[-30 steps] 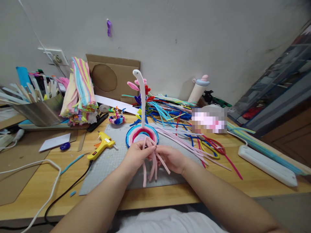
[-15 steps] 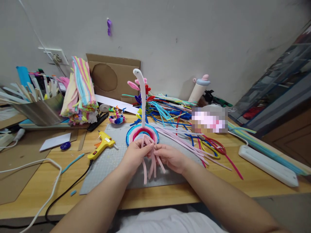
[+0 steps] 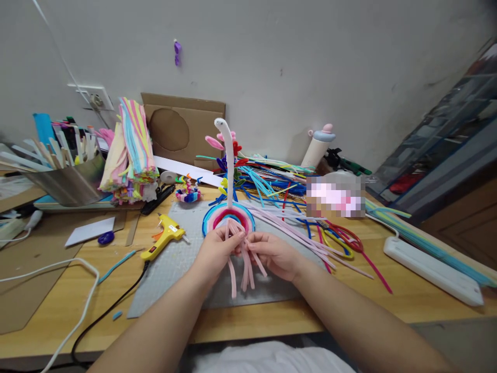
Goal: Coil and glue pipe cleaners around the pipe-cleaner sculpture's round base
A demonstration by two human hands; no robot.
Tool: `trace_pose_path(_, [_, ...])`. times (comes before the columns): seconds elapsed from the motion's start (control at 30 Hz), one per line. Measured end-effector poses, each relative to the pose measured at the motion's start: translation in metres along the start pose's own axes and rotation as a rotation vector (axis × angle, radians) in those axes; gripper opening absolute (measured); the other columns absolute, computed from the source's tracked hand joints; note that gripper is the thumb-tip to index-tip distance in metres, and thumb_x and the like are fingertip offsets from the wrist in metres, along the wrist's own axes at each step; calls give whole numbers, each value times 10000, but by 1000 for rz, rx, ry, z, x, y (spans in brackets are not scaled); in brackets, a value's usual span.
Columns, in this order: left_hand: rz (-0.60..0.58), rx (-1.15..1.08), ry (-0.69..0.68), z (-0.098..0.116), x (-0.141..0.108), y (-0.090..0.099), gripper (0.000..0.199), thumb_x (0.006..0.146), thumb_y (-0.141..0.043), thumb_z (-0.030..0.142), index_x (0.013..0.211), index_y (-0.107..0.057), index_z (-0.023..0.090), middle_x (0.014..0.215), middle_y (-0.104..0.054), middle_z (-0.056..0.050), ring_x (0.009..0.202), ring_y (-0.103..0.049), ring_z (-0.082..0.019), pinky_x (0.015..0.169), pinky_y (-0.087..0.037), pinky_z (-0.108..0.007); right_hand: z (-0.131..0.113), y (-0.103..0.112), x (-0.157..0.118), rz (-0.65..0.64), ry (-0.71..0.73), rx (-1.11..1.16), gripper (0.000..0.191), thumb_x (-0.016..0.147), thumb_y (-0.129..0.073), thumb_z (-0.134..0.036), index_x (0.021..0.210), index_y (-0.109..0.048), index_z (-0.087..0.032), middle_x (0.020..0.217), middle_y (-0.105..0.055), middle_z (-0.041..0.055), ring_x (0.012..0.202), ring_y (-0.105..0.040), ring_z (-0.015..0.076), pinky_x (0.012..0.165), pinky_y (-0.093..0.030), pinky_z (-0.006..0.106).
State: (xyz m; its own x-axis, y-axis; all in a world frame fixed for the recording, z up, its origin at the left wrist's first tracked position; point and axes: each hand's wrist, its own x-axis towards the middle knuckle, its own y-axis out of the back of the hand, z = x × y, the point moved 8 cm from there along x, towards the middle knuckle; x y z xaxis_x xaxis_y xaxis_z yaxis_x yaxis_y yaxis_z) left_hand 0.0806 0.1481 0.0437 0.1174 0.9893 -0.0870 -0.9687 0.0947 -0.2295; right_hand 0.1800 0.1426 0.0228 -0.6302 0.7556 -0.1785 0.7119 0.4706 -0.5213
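Note:
Between my hands is a bunch of pale pink pipe cleaners (image 3: pixel 247 267), looped at the top with loose ends hanging down. My left hand (image 3: pixel 217 253) pinches the bunch between thumb and fingers. The fingertips of my right hand (image 3: pixel 274 253) are closed on the strands at its right side. Just behind stands a pipe-cleaner figure with a ringed blue, pink and red base (image 3: pixel 208 217) and a tall white neck (image 3: pixel 229 166); my hands partly cover the base. More pale pink pipe cleaners (image 3: pixel 295 233) lie to the right on the grey cutting mat (image 3: pixel 163 290).
A yellow glue gun (image 3: pixel 165 238) lies left, its black cord running to the front edge. Bundled pipe cleaners (image 3: pixel 137 140), a metal container (image 3: pixel 70 181) and cardboard (image 3: pixel 205 124) stand behind. Scissors (image 3: pixel 341 243), a bottle (image 3: pixel 318 147) and a white power strip (image 3: pixel 430 272) are on the right.
The whole view has shifted slightly, so things sit a little lower. Both hands keep their grip on the pink pipe cleaners, with hardly any movement.

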Motion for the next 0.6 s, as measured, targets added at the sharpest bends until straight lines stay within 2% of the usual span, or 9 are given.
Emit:
trace_pose_path(0.1, [-5, -9, 7, 1, 0, -1, 304, 657, -757, 409, 649, -597, 151, 524, -551, 29, 478, -473, -81, 490, -385, -204, -2, -1, -1, 7, 25, -5, 261, 668, -802, -313, 746, -614, -149, 769, -683, 33, 646, -586, 108, 569, -395, 199])
trace_pose_path(0.33, [17, -29, 28, 0, 1, 2, 302, 668, -750, 412, 677, -603, 149, 541, -561, 22, 489, -484, -82, 495, -388, -199, 0, 0, 0, 12, 0, 0, 283, 673, -802, -331, 791, -629, -140, 747, -669, 12, 553, -545, 74, 533, -398, 194])
trace_pose_path(0.6, [-45, 2, 47, -4, 0, -2, 321, 662, -764, 428, 707, -635, 137, 588, -584, 3, 531, -505, -88, 537, -401, -210, 0, 4, 0, 22, -18, 13, 266, 674, -786, -309, 795, -624, -136, 748, -686, 36, 581, -589, 107, 523, -409, 203])
